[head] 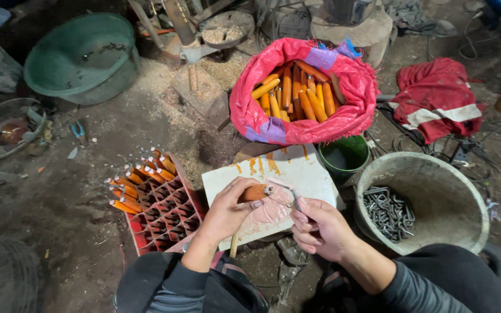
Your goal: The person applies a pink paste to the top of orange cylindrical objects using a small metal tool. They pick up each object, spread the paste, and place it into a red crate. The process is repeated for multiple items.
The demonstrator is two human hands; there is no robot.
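**Fitting a metal piece into an orange handle over a pasty board**

The person sat low over a dirt floor [88, 191], and everything lay within arm's reach, which seemed the reason for the tight ring of containers. A white board [297, 171] sat directly in front of the knees, smeared with pinkish paste [271, 211], so that the work happened right above the paste.

The left hand [227, 211] was closed round an orange wooden handle [254, 192], fingers curled tight and thumb on top, holding it nearly level over the board with its open end pointing right. The right hand [320, 226] was pinched shut on a thin bent metal piece [288, 191], whose tip met the end of the handle. Held this way, the two parts lined up end to end, apparently so the metal could go into the handle.

A red crate [160, 217] with square cells stood just left of the board; its far cells held handles [137, 179] upright, orange ends up, probably to keep them apart. A pink woven sack [355, 87] beyond the board lay open with loose orange handles [297, 93] piled inside. To the right, a grey bucket [465, 191] held a heap of dark metal pieces [387, 211], near the right hand. A small green pot [343, 156] stood between sack and bucket, touching the board's corner. A green basin [82, 55] and a red cloth [436, 95] lay farther off.
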